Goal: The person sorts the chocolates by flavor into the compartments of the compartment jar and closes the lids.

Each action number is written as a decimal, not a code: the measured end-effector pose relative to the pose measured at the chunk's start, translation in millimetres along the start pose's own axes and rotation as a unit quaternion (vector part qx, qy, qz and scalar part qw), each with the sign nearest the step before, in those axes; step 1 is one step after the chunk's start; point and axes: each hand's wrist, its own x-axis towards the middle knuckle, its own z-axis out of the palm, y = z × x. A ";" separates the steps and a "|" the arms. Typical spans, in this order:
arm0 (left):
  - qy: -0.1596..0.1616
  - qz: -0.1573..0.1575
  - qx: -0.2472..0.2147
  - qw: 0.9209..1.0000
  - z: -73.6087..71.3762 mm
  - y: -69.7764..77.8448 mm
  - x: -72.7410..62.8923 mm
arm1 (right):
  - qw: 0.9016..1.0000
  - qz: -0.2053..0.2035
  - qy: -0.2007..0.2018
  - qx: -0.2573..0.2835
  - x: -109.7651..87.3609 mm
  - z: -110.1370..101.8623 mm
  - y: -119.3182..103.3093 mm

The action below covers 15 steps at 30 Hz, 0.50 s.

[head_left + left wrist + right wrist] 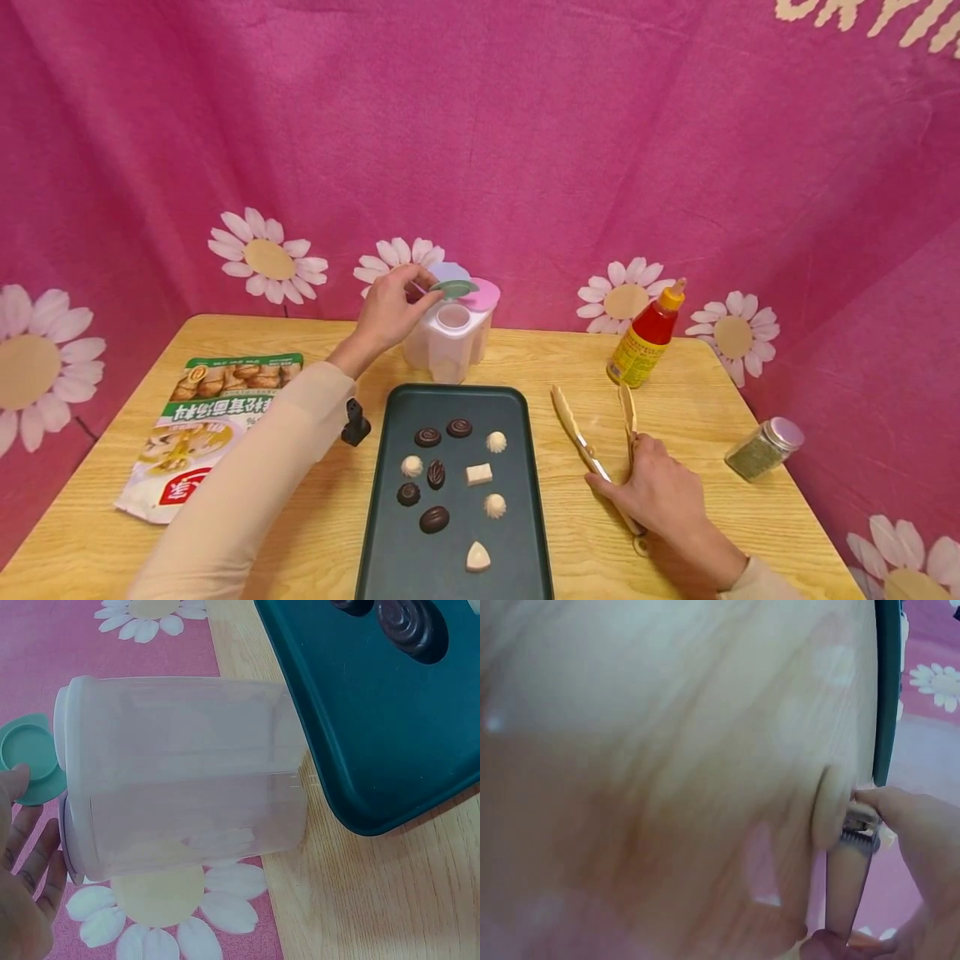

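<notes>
My left hand (393, 304) is at a translucent container (450, 354) at the back of the table, thumb and fingers pinching its raised green lid (456, 289). Below that lid shows a round opening. In the left wrist view, my thumb lies on the green lid (30, 754), with the other fingers spread beside the container (180, 735). My right hand (663, 496) grips metal tongs (588, 450), whose wooden-looking arms stand apart over the table. The right wrist view shows the tongs' (847, 889) hinge or spring part in my hand (930, 855).
A dark tray (405, 575) holds several dark and white chocolates (434, 519) between my hands. Left of it lie a food packet (202, 433) and a small black object (356, 423). A red sauce bottle (647, 337) and a spice jar (763, 450) stand at the right.
</notes>
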 end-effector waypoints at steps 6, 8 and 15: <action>-0.006 -0.009 -0.001 1.000 0.8 0.7 -0.5 | 0.999 -0.027 0.036 0.019 -0.7 0.5 13.2; -0.007 -0.011 -0.001 1.000 0.9 1.0 -0.6 | 0.998 -0.036 0.050 0.025 0.2 1.5 16.6; -0.006 -0.012 0.001 1.000 0.7 2.6 -0.3 | 0.996 -0.035 0.075 0.036 5.5 1.9 19.7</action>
